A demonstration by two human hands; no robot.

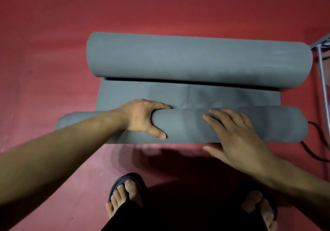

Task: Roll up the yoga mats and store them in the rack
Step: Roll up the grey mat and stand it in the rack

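Observation:
A grey yoga mat (187, 95) lies on the red floor, rolled in from both ends. The thick far roll (196, 59) lies across the view. The thinner near roll (187, 125) lies parallel to it, just in front of my feet, with a short flat strip between the two. My left hand (144, 118) grips the near roll left of its middle, fingers over the far side and thumb on the near side. My right hand (232, 136) rests flat on the roll's right half with fingers straight and spread.
Red mat flooring (160, 7) covers the whole area. A grey metal frame (323, 73) stands at the right edge, beside the rolls' right ends. A black cable (310, 150) loops on the floor near it. My feet in dark sandals (125, 193) stand just behind the near roll.

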